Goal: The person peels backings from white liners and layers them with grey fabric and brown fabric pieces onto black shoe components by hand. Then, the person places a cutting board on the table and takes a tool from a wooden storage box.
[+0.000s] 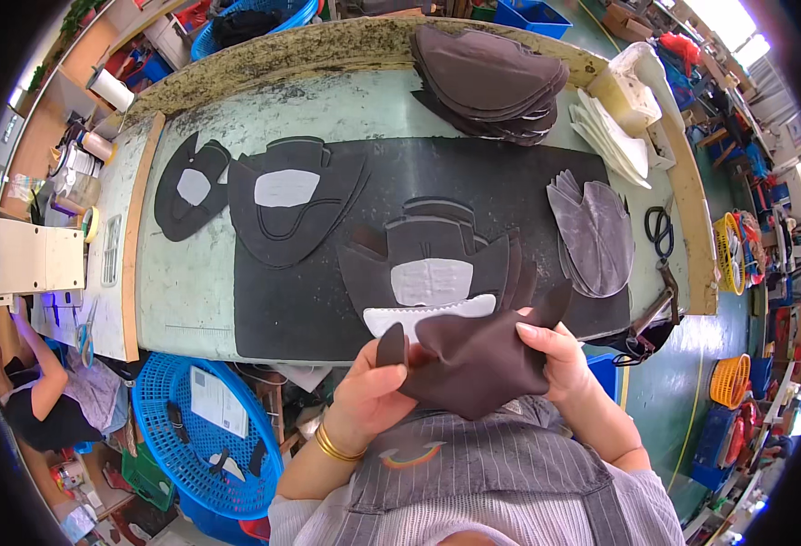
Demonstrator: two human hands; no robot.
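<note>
My left hand (368, 399) pinches one end of a dark brown leather shoe-upper piece (482, 364) between thumb and fingers. At the opposite end, my right hand (553, 353) grips the same piece, thumb on top. It hangs bent and creased over the table's near edge, in front of my striped apron. Just beyond it lies a stack of dark upper pieces (373, 273) with a pale patch (431, 282) and a white serrated strip (382, 320) on it. Farther left are two more dark upper pieces, one in the middle (277, 232) and one at far left (177, 218), each with a pale patch.
A black mat (273, 318) covers much of the table. Brown pieces (491, 73) are piled at the back. Grey pieces (596, 237), white sheets (609, 136), scissors (659, 232) and a hammer (659, 305) lie right. A blue basket (159, 446) stands lower left, near another person (64, 391).
</note>
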